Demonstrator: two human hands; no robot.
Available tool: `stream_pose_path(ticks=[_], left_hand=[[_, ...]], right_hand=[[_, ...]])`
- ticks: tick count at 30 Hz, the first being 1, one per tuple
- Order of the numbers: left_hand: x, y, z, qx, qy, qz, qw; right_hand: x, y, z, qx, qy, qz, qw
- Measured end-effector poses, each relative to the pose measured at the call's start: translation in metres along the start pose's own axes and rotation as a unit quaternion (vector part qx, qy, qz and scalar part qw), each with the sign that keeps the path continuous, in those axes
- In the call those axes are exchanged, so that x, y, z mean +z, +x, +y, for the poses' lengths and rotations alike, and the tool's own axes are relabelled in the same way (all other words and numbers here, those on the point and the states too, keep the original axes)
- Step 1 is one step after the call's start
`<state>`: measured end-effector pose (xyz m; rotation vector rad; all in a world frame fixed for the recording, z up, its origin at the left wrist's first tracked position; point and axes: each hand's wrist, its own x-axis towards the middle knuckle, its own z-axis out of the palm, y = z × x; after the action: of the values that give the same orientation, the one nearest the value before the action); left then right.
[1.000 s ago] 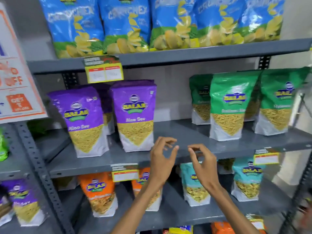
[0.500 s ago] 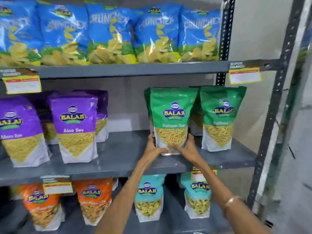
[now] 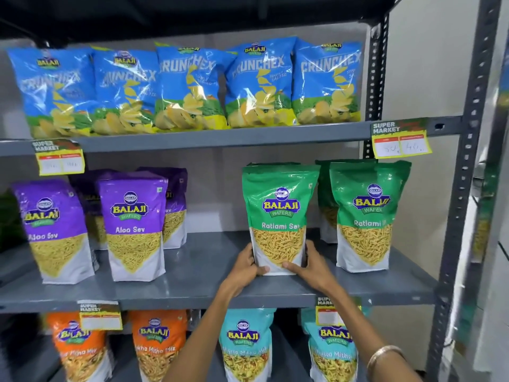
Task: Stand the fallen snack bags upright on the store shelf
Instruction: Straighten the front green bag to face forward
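Left hand [image 3: 245, 267]: clasps the lower left edge of the green Ratlami Sev bag [image 3: 279, 219], thumb across the front bottom corner.
Right hand [image 3: 309, 264]: clasps the bag's lower right edge in the same way; a bangle [image 3: 384, 355] sits on that wrist.
Grip: both hands closed on the bag, pinching its base from either side.
Green Ratlami Sev bag: upright, label facing out, base at the front of the middle shelf [image 3: 198, 271].
Right of the bag: two more green bags [image 3: 367, 216], standing, one behind the other.
Left of the bag: purple Aloo Sev bags [image 3: 132, 224], well apart, upright.
Above the bag: blue Crunchex bags [image 3: 190, 86] on the top shelf.
Doing it well: probably flatten the bottom gusset on the shelf, check the bag stands alone, then release gently.
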<state>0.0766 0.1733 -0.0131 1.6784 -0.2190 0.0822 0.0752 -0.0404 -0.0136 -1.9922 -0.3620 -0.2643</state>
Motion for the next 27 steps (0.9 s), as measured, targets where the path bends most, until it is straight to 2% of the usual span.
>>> stream_pose_path(ticks=[6, 12, 14, 16, 18, 20, 23, 27], left_hand=[[-0.007, -0.004, 0.001, -0.003, -0.014, -0.008, 1.0], [-0.005, -0.011, 0.005, -0.002, -0.017, -0.007, 1.0], [-0.002, -0.016, 0.006, 0.016, 0.014, 0.039, 0.999], [0.009, -0.03, 0.009, 0.053, 0.056, 0.148, 0.986], [0.026, -0.047, 0.012, 0.133, 0.075, 0.256, 0.955], [0.044, -0.055, 0.017, 0.198, 0.077, 0.326, 0.921], [0.056, -0.044, 0.034, 0.23, 0.019, 0.362, 0.903], [0.042, -0.007, 0.052, 0.164, -0.109, 0.348, 0.916]], right_hand=[[0.002, -0.002, -0.005, -0.017, -0.033, -0.009, 0.999], [0.002, -0.005, -0.005, -0.002, -0.015, -0.005, 1.0], [0.002, -0.008, -0.006, 0.003, -0.012, 0.015, 1.0], [0.001, -0.02, -0.006, -0.006, 0.007, 0.052, 0.999], [-0.003, -0.039, -0.001, -0.032, 0.026, 0.096, 0.995], [-0.015, -0.054, 0.001, -0.041, 0.036, 0.116, 0.992], [-0.034, -0.049, -0.001, -0.047, 0.072, 0.121, 0.989], [-0.041, -0.014, -0.03, -0.021, 0.166, 0.171, 0.971]])
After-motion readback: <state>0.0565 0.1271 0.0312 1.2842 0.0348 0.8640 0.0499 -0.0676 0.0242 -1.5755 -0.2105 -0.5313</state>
